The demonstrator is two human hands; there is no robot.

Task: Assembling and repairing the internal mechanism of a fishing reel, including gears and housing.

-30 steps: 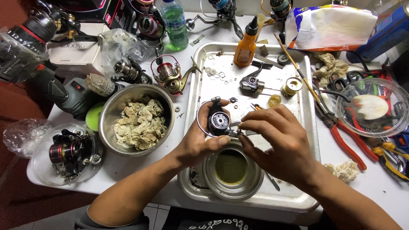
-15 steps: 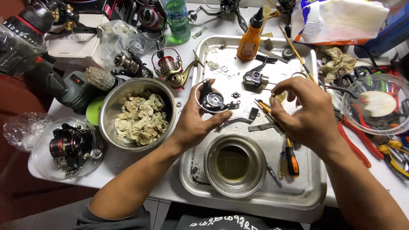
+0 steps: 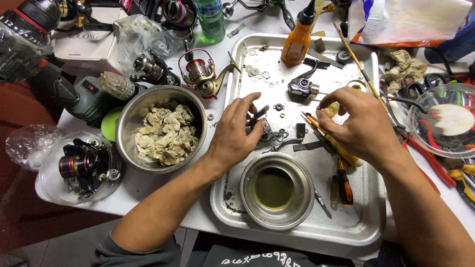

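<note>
Left hand (image 3: 237,133) pins a dark metal reel body (image 3: 264,129) mid-tray; right hand (image 3: 358,126) pinches a small brass part (image 3: 332,109), steadying it above the silver metal tray (image 3: 366,222).

Setting: small repair workshop, fishing-reel servicing. Evidence: white bench (image 3: 163,190) crowded with spinning reels (image 3: 203,74), one in a clear tub (image 3: 79,168). Metal tray (image 3: 366,217) carries loose washers (image 3: 255,70), a stripped reel body (image 3: 303,87), screwdrivers (image 3: 344,180) and a steel bowl of dirty liquid (image 3: 276,190). Orange oil bottle (image 3: 298,42), bowl of soiled rags (image 3: 166,131), cordless drill (image 3: 84,96), red-handled pliers (image 3: 428,165) alongside.
</note>
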